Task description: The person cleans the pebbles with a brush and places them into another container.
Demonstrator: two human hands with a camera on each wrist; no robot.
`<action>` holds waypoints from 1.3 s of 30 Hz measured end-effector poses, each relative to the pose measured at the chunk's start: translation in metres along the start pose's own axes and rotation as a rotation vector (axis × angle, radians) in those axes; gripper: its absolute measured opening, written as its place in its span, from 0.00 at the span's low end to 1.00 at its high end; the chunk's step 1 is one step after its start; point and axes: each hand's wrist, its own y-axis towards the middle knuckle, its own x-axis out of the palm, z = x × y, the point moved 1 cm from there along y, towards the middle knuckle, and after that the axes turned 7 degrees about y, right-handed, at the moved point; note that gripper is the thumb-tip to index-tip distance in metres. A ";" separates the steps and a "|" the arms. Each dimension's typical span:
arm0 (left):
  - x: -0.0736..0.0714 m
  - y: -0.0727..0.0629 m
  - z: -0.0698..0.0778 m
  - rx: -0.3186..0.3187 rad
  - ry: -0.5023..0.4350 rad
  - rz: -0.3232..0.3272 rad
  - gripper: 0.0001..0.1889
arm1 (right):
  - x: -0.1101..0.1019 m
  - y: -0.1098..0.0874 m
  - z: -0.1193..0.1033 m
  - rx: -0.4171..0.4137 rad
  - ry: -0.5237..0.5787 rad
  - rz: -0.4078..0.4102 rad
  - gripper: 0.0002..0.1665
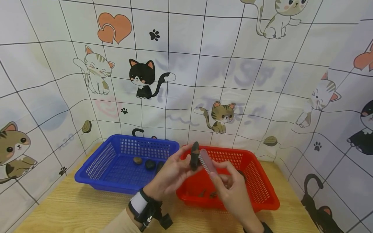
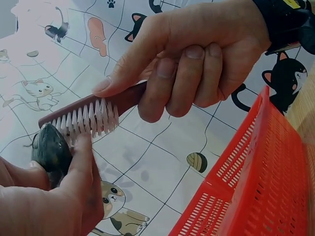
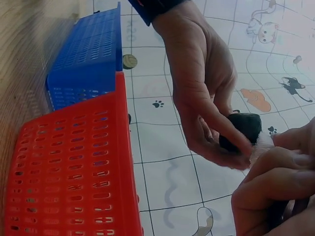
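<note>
My left hand (image 1: 172, 171) pinches a smooth dark stone (image 1: 194, 158) between thumb and fingers, with a brownish patch on its upper part. In my right hand (image 1: 233, 187) is a small reddish-brown brush (image 1: 207, 161), gripped by its handle. Its white bristles (image 2: 83, 120) face the stone, right at its edge in the left wrist view. Both hands are raised over the near side of the red basket. From the right wrist view, the left fingers curl about the stone (image 3: 248, 127), and the right fingers hide most of the brush.
A blue plastic basket (image 1: 99, 168) on the left holds several stones, among them a round black one (image 1: 150, 164) and a small brown one (image 1: 137, 160). The red basket (image 1: 263, 181) contains some dark pieces (image 1: 213, 194). Both stand on a wooden table (image 1: 67, 207) before a cat-print wall sheet (image 1: 183, 71).
</note>
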 end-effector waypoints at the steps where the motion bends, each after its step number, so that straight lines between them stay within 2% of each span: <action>1: 0.001 0.000 -0.001 0.000 0.011 -0.006 0.30 | 0.000 0.000 0.000 0.002 -0.001 0.001 0.19; 6: 0.004 -0.001 -0.002 -0.007 0.059 -0.053 0.30 | 0.000 0.000 -0.001 -0.004 -0.017 0.007 0.19; 14: 0.004 -0.003 0.000 -0.019 0.027 -0.166 0.35 | 0.001 0.000 -0.005 0.036 -0.038 0.026 0.19; 19: 0.002 -0.003 0.001 -0.004 0.026 -0.200 0.36 | 0.000 0.000 -0.006 0.057 -0.056 0.028 0.19; 23: 0.001 -0.002 0.002 0.005 0.022 -0.181 0.36 | -0.003 0.001 -0.006 0.085 -0.070 0.031 0.19; 31: 0.002 0.000 0.001 0.022 -0.002 -0.087 0.37 | -0.008 0.003 -0.005 0.109 -0.097 0.018 0.18; 35: -0.001 0.002 0.002 0.040 -0.023 -0.072 0.38 | -0.012 0.004 -0.008 0.124 -0.121 0.048 0.19; 39: -0.001 0.002 0.001 0.049 -0.019 -0.072 0.40 | -0.012 0.003 -0.010 0.091 -0.109 0.088 0.20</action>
